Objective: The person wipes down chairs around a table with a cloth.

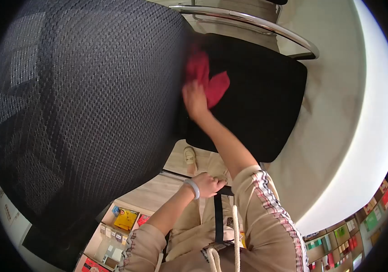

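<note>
A red cloth lies bunched on the black chair seat, close to the foot of the mesh backrest. My right hand holds the cloth at its near edge, fingers closed on it; the cloth's far part is blurred. Lower down, my left hand is closed beside the chair's armrest, in front of my body. It wears a pale band at the wrist. Whether its curled fingers grip anything is hidden.
A chrome armrest curves along the seat's far side. To the right stands a white curved counter. Boxes with colourful packets sit at lower left, and shelves of small goods at lower right. My shoe shows on the floor.
</note>
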{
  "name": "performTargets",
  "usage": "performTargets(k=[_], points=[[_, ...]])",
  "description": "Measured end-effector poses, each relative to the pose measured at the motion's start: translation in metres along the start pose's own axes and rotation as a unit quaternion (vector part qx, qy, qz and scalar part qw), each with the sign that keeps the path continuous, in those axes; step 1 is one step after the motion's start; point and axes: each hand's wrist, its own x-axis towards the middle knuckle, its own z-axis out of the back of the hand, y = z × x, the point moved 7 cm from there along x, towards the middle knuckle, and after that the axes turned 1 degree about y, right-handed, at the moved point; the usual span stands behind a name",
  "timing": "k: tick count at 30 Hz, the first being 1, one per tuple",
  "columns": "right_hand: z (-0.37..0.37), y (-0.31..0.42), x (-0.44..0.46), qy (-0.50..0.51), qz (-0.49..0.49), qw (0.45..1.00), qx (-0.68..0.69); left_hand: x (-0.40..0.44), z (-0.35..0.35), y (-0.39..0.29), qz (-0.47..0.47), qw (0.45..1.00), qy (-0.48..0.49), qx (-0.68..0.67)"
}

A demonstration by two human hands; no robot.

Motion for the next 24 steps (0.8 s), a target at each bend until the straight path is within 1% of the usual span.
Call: performTargets(k=[1,2,3,4,6,7,8,9,10,11,13,14,15,16,17,18,19,20,21,22,23,24], points=[[-0.025,0.01,-0.031,0.077,-0.059,0.973,0.208,0.002,-0.001,0.001,0.004,1.0,0.007,-0.001],[-0.017,0.037,-0.062,0.042,0.097,0.992,0.072,0.003,-0.001,0.001,0.008,1.0,0.013,-0.002],[-0.018,0.055,-0.089,0.066,0.164,0.981,0.079,0.004,0.0,0.002,0.008,1.0,0.005,0.0],[-0.02,0.076,-0.115,0.112,0.225,0.963,0.098,0.004,0.0,0.002,0.011,1.0,-0.003,0.0],[-0.021,0.1,-0.153,0.197,0.309,0.924,0.108,0.003,-0.004,-0.001,0.014,1.0,-0.01,-0.002],[-0.023,0.099,-0.163,0.219,0.337,0.909,0.106,0.004,-0.005,0.001,0.018,1.0,-0.01,-0.001],[-0.024,0.09,-0.166,0.233,0.35,0.901,0.107,0.003,-0.005,0.0,0.017,1.0,-0.007,-0.002],[-0.013,0.078,-0.167,0.19,0.356,0.899,0.169,0.002,-0.004,-0.001,0.017,1.0,-0.004,-0.002],[-0.014,0.053,-0.162,0.184,0.323,0.91,0.182,0.001,0.002,-0.002,0.01,0.999,-0.032,0.003],[-0.007,0.017,-0.15,0.166,0.267,0.932,0.18,0.0,0.005,-0.004,0.006,0.999,-0.047,0.001],[0.02,-0.082,-0.135,0.082,0.075,0.986,0.126,-0.001,0.008,-0.004,0.0,0.998,-0.063,0.002],[0.04,-0.133,-0.14,0.025,-0.032,0.996,0.086,-0.001,0.009,-0.004,-0.003,0.998,-0.065,0.001],[0.06,-0.179,-0.153,-0.027,-0.139,0.989,0.044,0.0,0.01,-0.004,-0.006,0.998,-0.067,0.0],[0.074,-0.212,-0.173,-0.07,-0.236,0.969,0.005,0.0,0.01,-0.003,-0.009,0.998,-0.069,-0.001],[0.084,-0.232,-0.197,-0.1,-0.317,0.943,-0.028,0.0,0.013,-0.003,-0.004,0.997,-0.073,0.009],[0.085,-0.245,-0.226,-0.128,-0.405,0.904,-0.052,0.0,0.013,-0.003,-0.005,0.997,-0.079,0.013],[0.075,-0.24,-0.242,-0.128,-0.408,0.902,-0.061,0.0,0.014,-0.004,-0.007,0.996,-0.086,0.017],[0.062,-0.233,-0.262,-0.113,-0.484,0.86,-0.119,0.001,0.014,-0.004,-0.008,0.996,-0.092,0.021],[0.048,-0.223,-0.281,-0.112,-0.54,0.824,-0.13,0.001,0.015,-0.004,-0.002,0.995,-0.094,0.028],[0.033,-0.207,-0.284,-0.127,-0.555,0.816,-0.096,0.001,0.013,-0.003,0.003,0.995,-0.097,0.035],[0.017,-0.188,-0.278,-0.15,-0.536,0.83,-0.037,0.001,0.011,-0.003,0.007,0.994,-0.101,0.042],[0.002,-0.166,-0.264,-0.169,-0.496,0.851,0.032,0.001,0.009,-0.002,0.011,0.993,-0.105,0.048]])
